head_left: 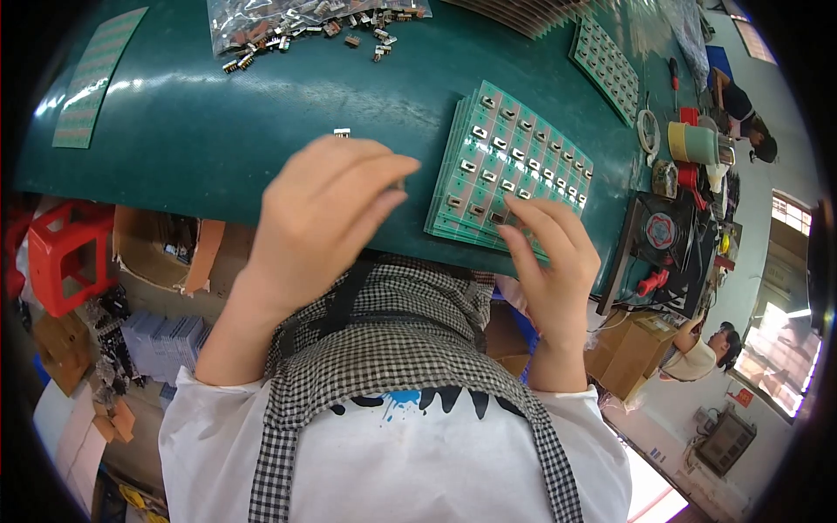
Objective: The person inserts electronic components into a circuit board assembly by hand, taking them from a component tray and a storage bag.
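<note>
Checked apron (384, 357) lies nearest. Left of the board stack (485, 157), the left hand (323, 196) half-pinches; whether it holds anything, I cannot tell. The right hand (558, 253), thumb and finger parted, meets the stack's near edge, probably seating parts (508, 186); next calls for careful alignment. Leftward: one loose part (342, 132), one bag (253, 16), contents uncountable.

The clear bag (248, 16) is cut off above, the piece (399, 184) in the left hand (316, 202) indistinct

Red plastic stool (51, 253), brown cardboard box (629, 349), black fan (658, 231), red-handled screwdriver (674, 77)
</note>
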`<state>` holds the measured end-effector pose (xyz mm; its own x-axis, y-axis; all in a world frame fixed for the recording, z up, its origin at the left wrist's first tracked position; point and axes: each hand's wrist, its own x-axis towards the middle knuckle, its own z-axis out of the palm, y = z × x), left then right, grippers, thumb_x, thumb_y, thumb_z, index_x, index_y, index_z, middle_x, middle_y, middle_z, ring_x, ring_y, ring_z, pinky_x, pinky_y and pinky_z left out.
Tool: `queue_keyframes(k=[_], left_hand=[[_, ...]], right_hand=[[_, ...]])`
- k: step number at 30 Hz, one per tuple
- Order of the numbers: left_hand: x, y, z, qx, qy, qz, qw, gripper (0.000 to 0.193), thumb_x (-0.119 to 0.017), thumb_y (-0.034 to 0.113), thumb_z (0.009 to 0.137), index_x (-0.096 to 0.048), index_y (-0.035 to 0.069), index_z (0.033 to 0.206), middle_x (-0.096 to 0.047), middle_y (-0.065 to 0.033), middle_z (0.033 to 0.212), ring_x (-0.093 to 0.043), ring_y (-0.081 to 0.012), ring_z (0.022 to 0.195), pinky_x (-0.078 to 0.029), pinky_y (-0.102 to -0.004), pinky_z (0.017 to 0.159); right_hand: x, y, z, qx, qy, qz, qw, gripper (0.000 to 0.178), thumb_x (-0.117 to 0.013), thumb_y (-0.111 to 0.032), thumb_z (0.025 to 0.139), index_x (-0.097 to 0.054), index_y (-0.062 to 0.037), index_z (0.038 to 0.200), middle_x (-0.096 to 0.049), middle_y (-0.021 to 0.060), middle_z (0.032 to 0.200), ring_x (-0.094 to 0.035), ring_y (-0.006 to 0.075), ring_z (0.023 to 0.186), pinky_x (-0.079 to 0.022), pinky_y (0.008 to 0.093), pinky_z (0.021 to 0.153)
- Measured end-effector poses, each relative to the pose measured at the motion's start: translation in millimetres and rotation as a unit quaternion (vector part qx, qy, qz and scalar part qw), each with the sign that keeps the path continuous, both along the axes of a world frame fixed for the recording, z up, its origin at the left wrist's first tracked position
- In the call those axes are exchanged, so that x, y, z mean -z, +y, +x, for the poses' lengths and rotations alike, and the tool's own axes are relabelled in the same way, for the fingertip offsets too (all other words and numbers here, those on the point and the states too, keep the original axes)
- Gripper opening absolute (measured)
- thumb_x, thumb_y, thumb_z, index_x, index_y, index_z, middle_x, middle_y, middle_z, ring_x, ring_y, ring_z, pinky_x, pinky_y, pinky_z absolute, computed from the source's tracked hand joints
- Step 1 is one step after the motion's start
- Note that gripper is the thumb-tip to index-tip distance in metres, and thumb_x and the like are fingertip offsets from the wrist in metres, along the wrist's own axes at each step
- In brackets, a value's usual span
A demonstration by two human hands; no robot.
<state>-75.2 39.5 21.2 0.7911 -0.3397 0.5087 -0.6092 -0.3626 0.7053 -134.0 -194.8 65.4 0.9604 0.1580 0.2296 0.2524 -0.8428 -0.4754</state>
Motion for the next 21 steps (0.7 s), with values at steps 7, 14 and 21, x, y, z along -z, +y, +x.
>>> queue_keyframes(k=[7,14,21], left_hand=[[-3,-30,-18,0.098,-0.004,-0.05,0.994,0.048,-0.076,0.002,0.071,-0.062,0.006,0.117,-0.068,-0.0086,0.095,-0.065,-0.0266,0.082,-0.051,-0.0349,0.07],[-4,-37,-21,0.124,-0.089,-0.015,0.988,0.048,-0.077,0.01,0.072,-0.062,0.004,0.118,-0.067,-0.0099,0.101,-0.063,-0.0269,0.086,-0.052,-0.0367,0.07],[10,-3,12,-0.218,-0.037,0.186,0.957,0.027,-0.072,0.01,0.077,-0.064,0.003,0.103,-0.061,-0.0092,0.097,-0.059,-0.0276,0.09,-0.046,-0.0416,0.083]], right_hand=[[1,23,-14,0.049,0.182,0.398,0.898,0.022,-0.065,0.004,0.087,-0.064,0.0043,0.109,-0.068,0.0112,0.101,-0.067,0.0173,0.095,-0.054,0.0281,0.082],[6,16,-20,0.046,0.208,0.503,0.838,0.021,-0.066,0.006,0.087,-0.063,0.0057,0.108,-0.066,0.0113,0.107,-0.065,0.0167,0.098,-0.054,0.0282,0.088],[8,-20,-15,0.046,-0.022,0.06,0.997,0.017,-0.072,0.006,0.075,-0.071,-0.0006,0.091,-0.07,0.0109,0.088,-0.067,0.0229,0.08,-0.053,0.0296,0.07]])
